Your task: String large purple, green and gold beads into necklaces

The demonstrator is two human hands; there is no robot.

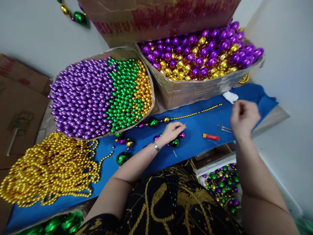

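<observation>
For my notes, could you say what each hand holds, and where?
The left hand rests on large beads; the right hand pinches something too small to tell.

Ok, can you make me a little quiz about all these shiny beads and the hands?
1. True or false: the left hand rests on the blue cloth, right by a green ball.
2. Pick one: which colour takes up the most room in the box of small beads? A gold, B purple, C green.
3. Fill the gap: the loose pile of strands at the end of the cloth is ____ in colour.

Key: 1 true. 2 B. 3 gold.
</observation>
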